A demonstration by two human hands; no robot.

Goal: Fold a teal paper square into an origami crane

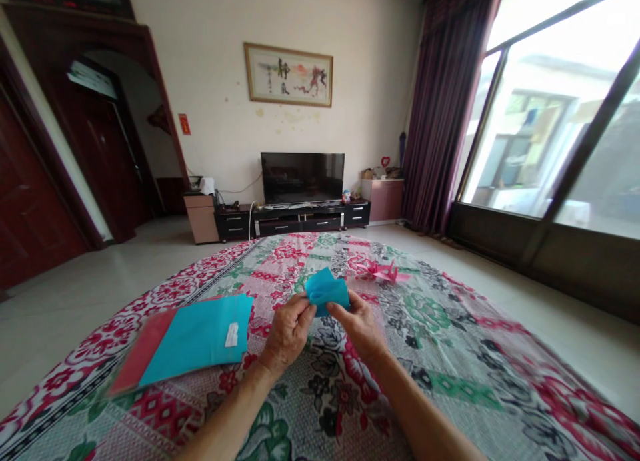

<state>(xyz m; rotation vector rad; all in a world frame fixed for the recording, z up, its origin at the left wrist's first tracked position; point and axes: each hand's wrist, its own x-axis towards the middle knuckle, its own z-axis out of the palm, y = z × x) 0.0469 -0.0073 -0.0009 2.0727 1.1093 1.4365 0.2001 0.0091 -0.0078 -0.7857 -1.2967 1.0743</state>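
A small folded piece of blue paper (pixel 327 293) is held up in front of me, a little above the patterned cloth. My left hand (pixel 290 328) pinches its left side between thumb and fingers. On the right side, my right hand (pixel 361 322) grips the same paper, thumb on the near face and fingers behind. The paper's upper edge shows a notch between two raised flaps; its far side is hidden. Left of my hands lies a pack of blue and red paper sheets (pixel 200 338) with a small white label. Beyond my right hand sit pink folded paper figures (pixel 385 272).
The patterned cloth (pixel 440 381) covers the broad surface under my hands. Across the room, a television (pixel 303 177) stands on a low black cabinet (pixel 233 225). A dark red curtain (pixel 437 108) hangs beside large windows at right. Wooden doors are at left.
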